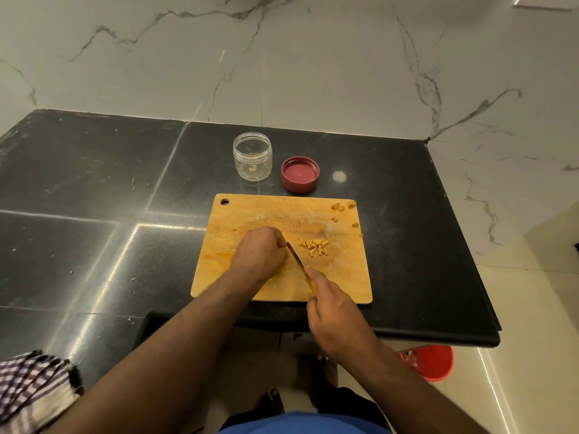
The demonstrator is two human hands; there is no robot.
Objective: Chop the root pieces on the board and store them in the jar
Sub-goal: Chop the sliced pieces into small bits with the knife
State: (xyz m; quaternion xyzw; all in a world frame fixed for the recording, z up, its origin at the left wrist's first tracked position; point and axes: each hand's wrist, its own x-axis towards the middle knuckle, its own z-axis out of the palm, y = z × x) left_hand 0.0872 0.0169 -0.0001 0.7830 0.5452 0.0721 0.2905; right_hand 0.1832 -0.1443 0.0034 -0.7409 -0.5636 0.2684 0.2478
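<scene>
A wooden cutting board [257,214] lies on the black counter. A small heap of yellow chopped root pieces [315,246] sits right of its middle, with a few scraps [343,206] at its far right corner. My right hand [332,311] grips the yellow handle of a knife [296,256], whose blade points toward my left hand. My left hand [260,253] is curled down on the board beside the blade tip; whatever lies under its fingers is hidden. Behind the board stands a clear, lidless jar [252,156] with a few bits at its bottom.
A dark red lid [300,174] lies upside down right of the jar. A checked cloth [31,389] sits at the counter's near left. The counter's edge runs just below the board; a red bucket [434,363] stands on the floor at the right.
</scene>
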